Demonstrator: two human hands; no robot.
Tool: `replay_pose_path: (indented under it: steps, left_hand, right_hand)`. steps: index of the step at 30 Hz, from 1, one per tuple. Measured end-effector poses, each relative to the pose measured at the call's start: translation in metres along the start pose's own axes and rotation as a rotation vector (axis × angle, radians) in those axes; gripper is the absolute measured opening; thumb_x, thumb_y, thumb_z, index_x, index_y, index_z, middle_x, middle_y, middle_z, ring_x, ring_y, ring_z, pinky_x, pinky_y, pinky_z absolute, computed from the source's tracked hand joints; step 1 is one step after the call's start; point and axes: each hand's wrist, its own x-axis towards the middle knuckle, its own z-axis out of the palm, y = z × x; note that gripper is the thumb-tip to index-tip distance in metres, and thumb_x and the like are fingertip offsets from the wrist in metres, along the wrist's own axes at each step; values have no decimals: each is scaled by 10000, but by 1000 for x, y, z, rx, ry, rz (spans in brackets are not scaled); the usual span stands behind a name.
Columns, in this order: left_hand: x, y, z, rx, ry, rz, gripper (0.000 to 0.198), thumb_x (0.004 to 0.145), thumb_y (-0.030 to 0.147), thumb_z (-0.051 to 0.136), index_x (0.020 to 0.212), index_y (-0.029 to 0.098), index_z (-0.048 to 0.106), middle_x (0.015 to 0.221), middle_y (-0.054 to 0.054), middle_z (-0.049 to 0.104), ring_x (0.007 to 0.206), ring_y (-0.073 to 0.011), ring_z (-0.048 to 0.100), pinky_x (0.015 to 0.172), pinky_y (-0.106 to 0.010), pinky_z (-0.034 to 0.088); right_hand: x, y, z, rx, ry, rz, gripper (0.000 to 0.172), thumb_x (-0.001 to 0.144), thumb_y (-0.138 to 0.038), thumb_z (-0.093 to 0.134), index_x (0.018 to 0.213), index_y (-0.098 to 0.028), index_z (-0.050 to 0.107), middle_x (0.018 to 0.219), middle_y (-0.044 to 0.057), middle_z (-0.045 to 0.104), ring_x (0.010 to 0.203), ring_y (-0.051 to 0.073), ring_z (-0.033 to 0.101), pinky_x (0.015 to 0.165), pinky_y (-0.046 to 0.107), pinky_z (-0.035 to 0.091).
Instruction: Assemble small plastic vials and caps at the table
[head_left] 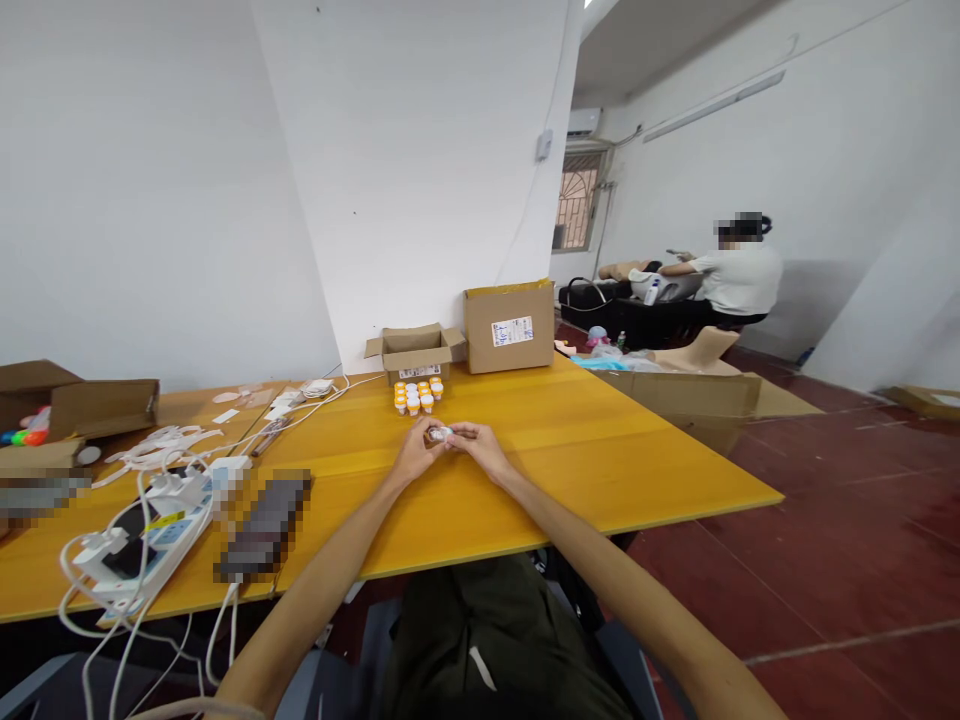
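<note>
Just above the table, my left hand point(418, 452) and my right hand point(478, 448) meet with their fingertips closed on one small whitish, partly clear piece point(439, 434). It looks like a small container, but the fingers cover part of it and its kind is too small to make out. Right behind my hands, several small white-and-orange bottles point(412, 396) stand grouped closely together. An open cardboard box point(415, 358) sits behind them with its flaps spread, and its inside bottom is hidden.
A taller closed carton point(510, 328) stands right of the open box. On the left lie a power strip point(161, 545) with tangled white cables, a dark phone point(266, 525) and a carton point(105, 405) of colourful things. Another person point(739, 275) sits far right. The yellow table point(600, 460) ends at right.
</note>
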Motion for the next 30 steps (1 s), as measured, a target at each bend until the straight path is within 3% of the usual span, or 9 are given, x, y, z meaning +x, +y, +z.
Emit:
replay_pose_path:
  steps: [7, 15, 30]
  left_hand:
    - [0, -1, 0, -40, 22, -95, 181, 648, 231, 707, 807, 188, 632, 708, 26, 625, 624, -124, 552, 605, -235, 439]
    - [1, -4, -1, -157, 15, -173, 245, 603, 220, 737, 824, 181, 638, 679, 27, 639, 623, -130, 587, 632, -244, 457]
    - [0, -1, -3, -187, 11, -158, 258, 616, 262, 745, 835, 183, 636, 733, 13, 665, 664, -143, 620, 649, -264, 499]
  right_hand:
    - [4, 2, -1, -128, 32, -92, 198, 569, -336, 757, 724, -214, 747, 778, 39, 753, 771, 230, 683, 789, 381, 528]
    - [6, 6, -4, -167, 10, -106, 219, 599, -372, 736, 749, -216, 764, 825, 44, 762, 818, 251, 687, 819, 402, 518]
    - [-1, -4, 5, -289, -42, -187, 151, 697, -331, 656, 727, -215, 749, 811, 36, 758, 831, 256, 691, 828, 397, 522]
